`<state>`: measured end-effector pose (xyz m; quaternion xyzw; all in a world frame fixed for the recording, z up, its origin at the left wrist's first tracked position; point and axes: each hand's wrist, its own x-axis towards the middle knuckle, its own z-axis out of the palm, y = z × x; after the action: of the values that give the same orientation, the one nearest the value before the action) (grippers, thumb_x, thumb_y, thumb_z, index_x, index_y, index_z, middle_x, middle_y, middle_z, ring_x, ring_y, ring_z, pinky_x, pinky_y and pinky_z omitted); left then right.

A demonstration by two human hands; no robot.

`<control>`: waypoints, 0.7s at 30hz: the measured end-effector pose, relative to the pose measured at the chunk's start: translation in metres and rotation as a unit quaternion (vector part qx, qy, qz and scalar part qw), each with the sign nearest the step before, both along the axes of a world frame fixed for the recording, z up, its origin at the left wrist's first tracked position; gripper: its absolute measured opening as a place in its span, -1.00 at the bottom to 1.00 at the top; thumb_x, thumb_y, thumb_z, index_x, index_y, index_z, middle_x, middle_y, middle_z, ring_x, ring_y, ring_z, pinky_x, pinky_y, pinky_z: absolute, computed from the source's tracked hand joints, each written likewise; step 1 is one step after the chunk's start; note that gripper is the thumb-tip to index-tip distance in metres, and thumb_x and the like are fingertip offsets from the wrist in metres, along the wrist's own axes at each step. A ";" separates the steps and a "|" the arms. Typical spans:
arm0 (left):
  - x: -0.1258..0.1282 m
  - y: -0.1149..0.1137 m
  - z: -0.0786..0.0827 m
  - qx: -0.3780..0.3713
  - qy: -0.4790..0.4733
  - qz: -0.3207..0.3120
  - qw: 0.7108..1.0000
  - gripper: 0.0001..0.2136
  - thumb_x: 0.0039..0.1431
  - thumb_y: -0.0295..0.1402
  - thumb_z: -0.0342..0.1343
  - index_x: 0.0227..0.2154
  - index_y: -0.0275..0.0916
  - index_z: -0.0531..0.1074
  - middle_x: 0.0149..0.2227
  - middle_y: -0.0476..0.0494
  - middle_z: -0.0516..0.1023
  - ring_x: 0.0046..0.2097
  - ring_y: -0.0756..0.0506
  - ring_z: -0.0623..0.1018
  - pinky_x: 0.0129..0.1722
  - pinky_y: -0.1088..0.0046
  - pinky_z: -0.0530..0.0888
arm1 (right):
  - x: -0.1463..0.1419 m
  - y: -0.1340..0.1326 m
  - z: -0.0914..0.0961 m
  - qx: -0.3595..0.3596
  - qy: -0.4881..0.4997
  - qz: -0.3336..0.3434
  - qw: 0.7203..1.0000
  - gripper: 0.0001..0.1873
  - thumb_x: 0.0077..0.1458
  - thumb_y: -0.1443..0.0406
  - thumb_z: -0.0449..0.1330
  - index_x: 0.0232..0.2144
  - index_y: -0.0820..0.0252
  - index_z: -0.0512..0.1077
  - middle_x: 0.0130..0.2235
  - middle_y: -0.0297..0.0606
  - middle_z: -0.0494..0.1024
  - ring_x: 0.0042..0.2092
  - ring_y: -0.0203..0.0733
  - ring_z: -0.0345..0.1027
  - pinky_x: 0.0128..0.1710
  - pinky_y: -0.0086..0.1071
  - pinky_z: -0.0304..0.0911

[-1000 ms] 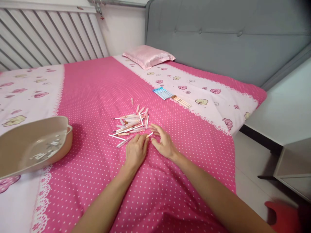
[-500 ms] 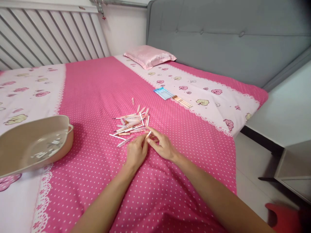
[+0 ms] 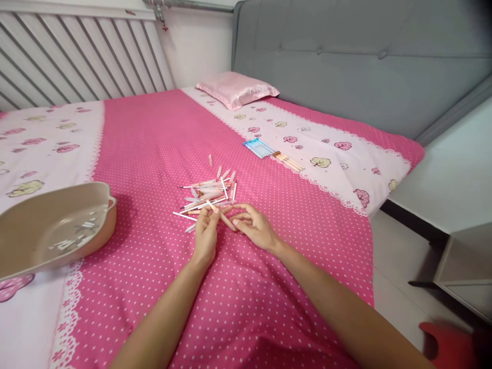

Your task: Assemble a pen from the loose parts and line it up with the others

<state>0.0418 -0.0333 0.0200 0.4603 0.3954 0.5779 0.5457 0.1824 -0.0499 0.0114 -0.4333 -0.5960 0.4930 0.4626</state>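
My left hand point(image 3: 207, 233) pinches a beige pen barrel point(image 3: 228, 221) that slants down to the right, with a white stick-like end point(image 3: 210, 204) poking out above the fingers. My right hand point(image 3: 257, 226) curls around the barrel's lower end, thumb against it; its fingertips partly hide behind the barrel. Just beyond both hands lies a loose pile of pen parts point(image 3: 209, 192): pinkish barrels, clear caps and thin white refills. One pale pink piece point(image 3: 210, 160) lies apart at the far side of the pile.
A beige basin point(image 3: 109, 218) holding small white and grey pieces point(image 3: 75, 240) stands at left. Farther right, blue pens point(image 3: 259, 147) lie in a row beside several beige pens point(image 3: 289, 161). A pink pillow point(image 3: 236, 89) rests near the grey headboard point(image 3: 346, 66).
My left hand has moved slightly left, away from my right hand. The pen has turned between them: its white end now points up-left and more of the beige barrel shows.
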 end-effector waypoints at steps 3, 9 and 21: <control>0.002 -0.003 0.001 0.004 -0.004 -0.020 1.000 -0.80 0.07 -0.21 0.12 -0.36 -0.20 0.27 -0.33 -0.05 0.55 -0.19 -0.08 0.54 -0.17 0.39 0.41 | -0.001 0.001 -0.001 0.022 -0.017 -0.017 0.999 -0.58 0.01 0.17 0.19 -0.10 0.15 0.22 -0.25 -0.23 0.49 -0.26 -0.23 0.40 -0.26 -0.29 0.32; 0.003 -0.004 -0.003 0.043 0.128 -0.022 0.991 -0.78 0.12 -0.15 0.03 -0.37 -0.21 0.23 -0.33 -0.09 0.53 -0.30 -0.06 0.54 -0.24 0.37 0.43 | 0.000 0.003 -0.005 0.032 -0.017 -0.032 0.999 -0.64 -0.02 0.18 0.21 -0.19 0.15 0.21 -0.41 -0.38 0.43 -0.40 -0.31 0.33 -0.38 -0.38 0.24; -0.062 0.032 0.000 0.089 0.478 0.114 0.866 -0.82 0.02 -0.43 -0.01 -0.37 -0.18 0.49 -0.34 -0.15 0.42 -0.22 -0.18 0.40 -0.14 0.23 0.29 | 0.009 0.008 -0.006 -0.011 0.013 -0.064 0.998 -0.80 0.01 0.19 0.15 -0.33 0.18 0.33 -0.43 -0.36 0.39 -0.42 -0.34 0.26 -0.42 -0.43 0.21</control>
<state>-0.0206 -0.0010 0.0203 0.6786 0.6043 0.3780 0.1771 0.1913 -0.0415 0.0055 -0.4694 -0.5556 0.4748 0.4956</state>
